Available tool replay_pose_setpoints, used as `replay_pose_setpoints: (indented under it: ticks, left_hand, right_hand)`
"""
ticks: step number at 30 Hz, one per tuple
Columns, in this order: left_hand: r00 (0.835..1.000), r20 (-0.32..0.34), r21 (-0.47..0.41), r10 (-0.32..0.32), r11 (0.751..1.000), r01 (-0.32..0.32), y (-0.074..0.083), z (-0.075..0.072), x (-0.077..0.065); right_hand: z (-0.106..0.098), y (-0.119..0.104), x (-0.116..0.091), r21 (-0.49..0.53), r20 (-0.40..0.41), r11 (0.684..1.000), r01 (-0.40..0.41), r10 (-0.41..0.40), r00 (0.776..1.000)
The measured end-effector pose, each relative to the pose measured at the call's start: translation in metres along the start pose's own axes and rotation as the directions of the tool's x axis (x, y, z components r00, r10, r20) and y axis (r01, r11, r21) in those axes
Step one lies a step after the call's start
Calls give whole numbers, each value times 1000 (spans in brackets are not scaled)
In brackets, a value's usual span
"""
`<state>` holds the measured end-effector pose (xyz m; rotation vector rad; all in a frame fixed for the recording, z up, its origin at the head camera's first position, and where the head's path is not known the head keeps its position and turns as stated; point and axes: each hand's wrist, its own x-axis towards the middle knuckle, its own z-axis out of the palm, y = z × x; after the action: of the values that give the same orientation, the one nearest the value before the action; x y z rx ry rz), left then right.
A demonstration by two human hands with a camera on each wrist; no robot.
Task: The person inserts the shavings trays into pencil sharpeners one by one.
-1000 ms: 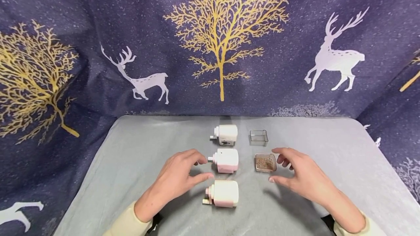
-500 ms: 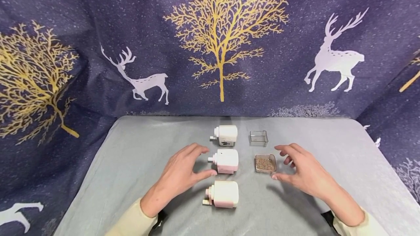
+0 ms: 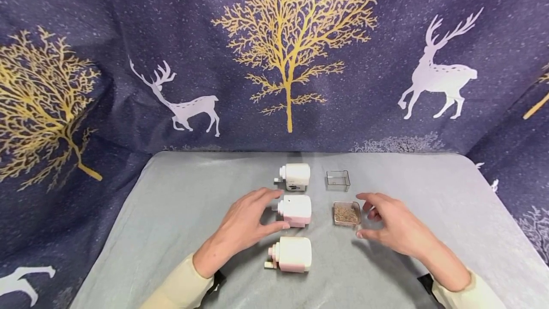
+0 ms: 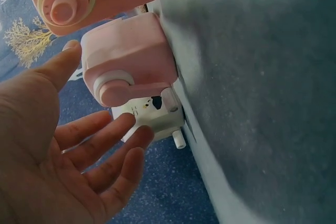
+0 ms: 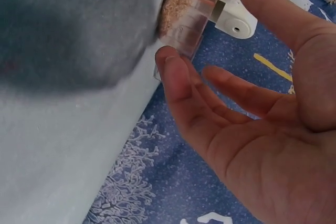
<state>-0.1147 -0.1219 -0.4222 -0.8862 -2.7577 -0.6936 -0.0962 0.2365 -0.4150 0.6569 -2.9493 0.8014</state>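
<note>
Three crank pencil sharpeners stand in a column on the table. The middle pink pencil sharpener (image 3: pixel 297 211) is between the spread thumb and fingers of my left hand (image 3: pixel 249 221), which holds nothing. In the left wrist view, its crank (image 4: pixel 142 91) faces the palm. My right hand (image 3: pixel 396 225) curves loosely beside a clear shavings tray (image 3: pixel 347 213) with brown pencil shavings in it. The right thumb and index finger point toward the tray's right side, with nothing between them.
A clear tray (image 3: pixel 338 180) without shavings sits behind the filled one. The white pencil sharpener (image 3: pixel 297 176) is at the back, the cream and pink pencil sharpener (image 3: pixel 294 254) at the front. A dark printed cloth (image 3: pixel 356 108) hangs behind the grey table (image 3: pixel 193 180).
My left hand has moved right, closer around the middle pencil sharpener's crank side. The right hand has stayed beside the filled tray, shifting only slightly. The sharpeners and trays have stayed in place.
</note>
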Motion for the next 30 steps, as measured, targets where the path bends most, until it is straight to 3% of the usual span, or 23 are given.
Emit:
replay_pose_setpoints:
  ticks: [13,30]
  left_hand:
    - [1000,-9,-6,6,1000,-6,1,6,6]
    - [1000,-19,-18,10,1000,-10,0,8,8]
  right_hand:
    - [10,1,2,16,61,1000,-21,20,998]
    - [15,10,7,47,45,999,12,-14,999]
